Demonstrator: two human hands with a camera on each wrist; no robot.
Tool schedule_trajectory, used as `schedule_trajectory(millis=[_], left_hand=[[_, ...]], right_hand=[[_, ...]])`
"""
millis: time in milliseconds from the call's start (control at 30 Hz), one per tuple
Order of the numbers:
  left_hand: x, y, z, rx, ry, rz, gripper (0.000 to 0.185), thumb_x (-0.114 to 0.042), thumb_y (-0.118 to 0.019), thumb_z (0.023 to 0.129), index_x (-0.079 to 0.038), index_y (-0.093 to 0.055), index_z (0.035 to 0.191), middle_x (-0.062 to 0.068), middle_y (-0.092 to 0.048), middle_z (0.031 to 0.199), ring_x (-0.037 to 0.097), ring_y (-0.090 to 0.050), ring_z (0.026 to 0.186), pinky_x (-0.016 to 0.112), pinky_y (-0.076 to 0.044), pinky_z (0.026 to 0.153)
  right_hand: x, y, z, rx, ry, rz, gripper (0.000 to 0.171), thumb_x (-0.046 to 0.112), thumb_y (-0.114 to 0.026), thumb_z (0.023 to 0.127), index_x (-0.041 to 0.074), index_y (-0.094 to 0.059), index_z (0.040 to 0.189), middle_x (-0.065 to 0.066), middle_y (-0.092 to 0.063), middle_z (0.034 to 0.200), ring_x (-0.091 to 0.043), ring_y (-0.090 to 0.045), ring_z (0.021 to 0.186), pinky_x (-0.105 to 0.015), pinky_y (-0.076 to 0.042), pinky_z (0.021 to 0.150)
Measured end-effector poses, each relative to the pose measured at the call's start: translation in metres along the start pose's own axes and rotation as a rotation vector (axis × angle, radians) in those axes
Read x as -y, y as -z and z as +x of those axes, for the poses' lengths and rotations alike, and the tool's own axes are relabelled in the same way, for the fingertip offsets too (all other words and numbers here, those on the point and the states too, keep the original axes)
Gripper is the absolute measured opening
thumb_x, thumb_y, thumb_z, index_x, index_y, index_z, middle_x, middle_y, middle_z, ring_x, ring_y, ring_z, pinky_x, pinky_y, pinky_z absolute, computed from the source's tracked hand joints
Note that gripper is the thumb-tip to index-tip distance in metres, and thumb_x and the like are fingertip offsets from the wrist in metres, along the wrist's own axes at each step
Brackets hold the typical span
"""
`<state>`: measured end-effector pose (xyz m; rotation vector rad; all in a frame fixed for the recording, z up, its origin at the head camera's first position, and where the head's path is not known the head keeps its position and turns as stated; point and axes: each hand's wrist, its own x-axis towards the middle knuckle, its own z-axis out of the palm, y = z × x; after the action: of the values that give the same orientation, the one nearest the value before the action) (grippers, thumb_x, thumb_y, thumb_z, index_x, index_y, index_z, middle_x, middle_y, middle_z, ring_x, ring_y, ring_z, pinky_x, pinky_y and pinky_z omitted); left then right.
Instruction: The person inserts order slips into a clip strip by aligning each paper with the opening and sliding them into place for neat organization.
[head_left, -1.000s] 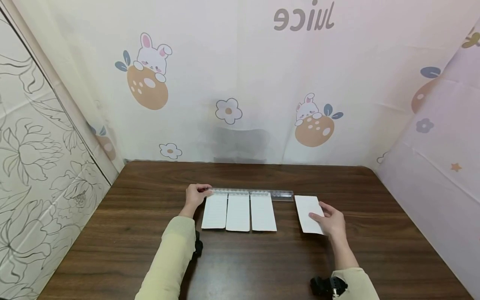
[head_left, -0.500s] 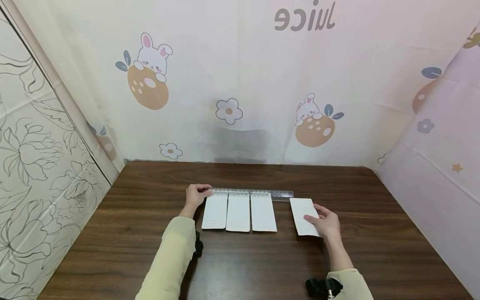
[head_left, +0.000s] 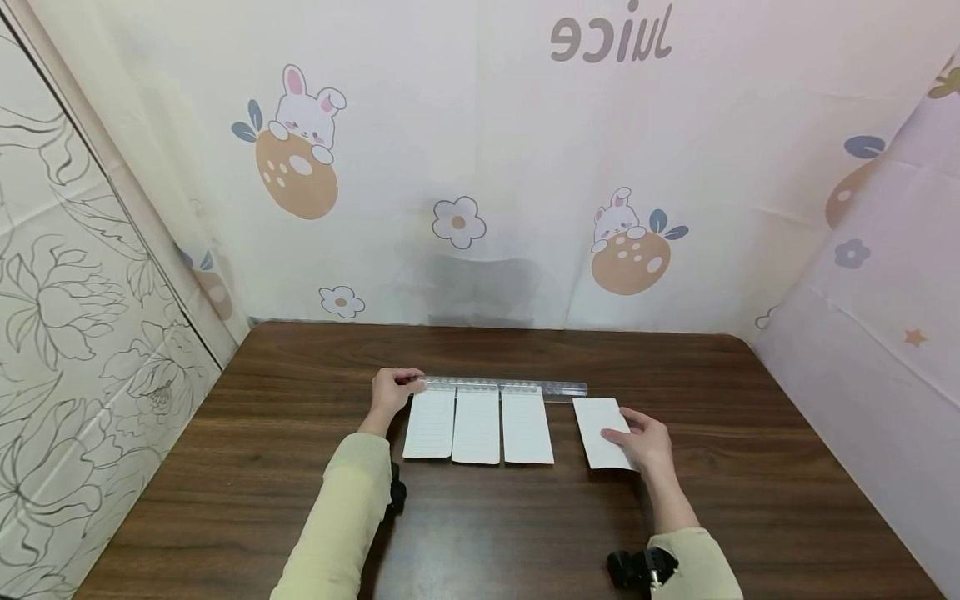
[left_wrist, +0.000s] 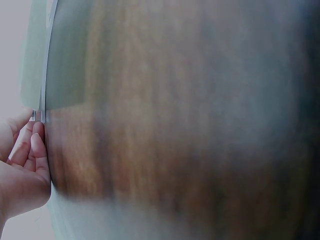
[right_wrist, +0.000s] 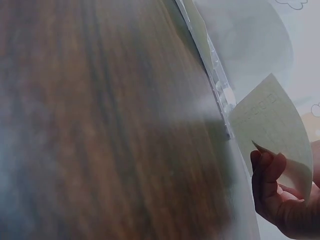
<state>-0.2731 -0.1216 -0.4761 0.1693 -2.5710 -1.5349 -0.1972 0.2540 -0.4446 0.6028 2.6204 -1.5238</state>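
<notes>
A long clear plastic card rack (head_left: 564,389) lies across the table, with three white cards set along it: a left card (head_left: 430,429), a middle card (head_left: 477,429) and a right card (head_left: 527,429). My left hand (head_left: 390,396) pinches the rack's left end between thumb and fingers, as the left wrist view also shows. Just beyond the rack's right end, my right hand (head_left: 651,443) holds a fourth white card (head_left: 596,433) by its right edge. In the right wrist view this card (right_wrist: 280,120) bends slightly, its corner overlapping the rack's end; faint marks show on its face.
The dark wood table (head_left: 495,533) has a patterned curtain (head_left: 480,150) behind it. Another curtain (head_left: 862,375) hangs along the right side, and a panel with flower outlines (head_left: 82,333) stands at the left.
My right hand has moved left with its card, bringing it nearer the rack's right end and slightly closer to me. The left hand, rack and three cards have stayed put.
</notes>
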Motion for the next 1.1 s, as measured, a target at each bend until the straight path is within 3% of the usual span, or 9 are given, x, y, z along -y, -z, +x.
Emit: schedule_trajectory(millis=[133,367,600,833,1100], left_hand=[[0.0,0.0,0.0,0.003,0.003,-0.003,0.013,-0.01,-0.07,0.076,-0.003,-0.071,0.087,0.009,-0.063,0.081,0.018,-0.049,0.069,0.027,-0.039,0.058],[-0.002,0.002,-0.001,0.001,0.007,-0.012,0.014,-0.01,-0.07,0.076,-0.001,-0.071,0.088,0.01,-0.063,0.084,0.019,-0.05,0.071,0.026,-0.038,0.058],[-0.002,0.003,-0.001,0.003,0.009,-0.001,0.014,-0.01,-0.07,0.076,-0.002,-0.071,0.088,0.009,-0.063,0.083,0.019,-0.05,0.07,0.026,-0.038,0.058],[-0.003,0.003,-0.001,0.006,0.014,-0.007,0.014,-0.01,-0.07,0.076,-0.002,-0.071,0.088,0.01,-0.064,0.082,0.019,-0.05,0.071,0.027,-0.039,0.059],[-0.003,0.003,-0.001,0.016,0.011,-0.006,0.014,-0.011,-0.07,0.077,-0.002,-0.071,0.088,0.009,-0.064,0.079,0.018,-0.05,0.069,0.028,-0.039,0.06]], right_hand=[[0.003,-0.002,0.002,0.001,0.016,0.005,0.06,0.013,-0.073,0.072,-0.006,-0.047,0.123,-0.035,-0.049,0.112,-0.018,-0.057,0.072,-0.025,-0.043,0.057],[0.006,-0.005,0.006,-0.007,0.0,-0.001,0.064,0.019,-0.076,0.069,-0.003,-0.049,0.123,-0.033,-0.044,0.118,-0.034,-0.049,0.099,-0.036,-0.042,0.074],[0.008,-0.009,0.009,-0.003,0.009,-0.026,0.059,0.014,-0.072,0.072,-0.005,-0.048,0.123,-0.033,-0.048,0.114,-0.028,-0.053,0.089,-0.026,-0.041,0.064],[0.007,-0.013,0.013,0.004,0.0,-0.021,0.058,0.013,-0.071,0.073,-0.004,-0.048,0.123,-0.032,-0.047,0.115,-0.031,-0.05,0.095,-0.03,-0.04,0.07],[0.01,-0.018,0.013,0.0,0.002,0.012,0.056,0.011,-0.072,0.072,-0.005,-0.05,0.121,-0.032,-0.05,0.11,-0.028,-0.053,0.086,-0.028,-0.041,0.065]])
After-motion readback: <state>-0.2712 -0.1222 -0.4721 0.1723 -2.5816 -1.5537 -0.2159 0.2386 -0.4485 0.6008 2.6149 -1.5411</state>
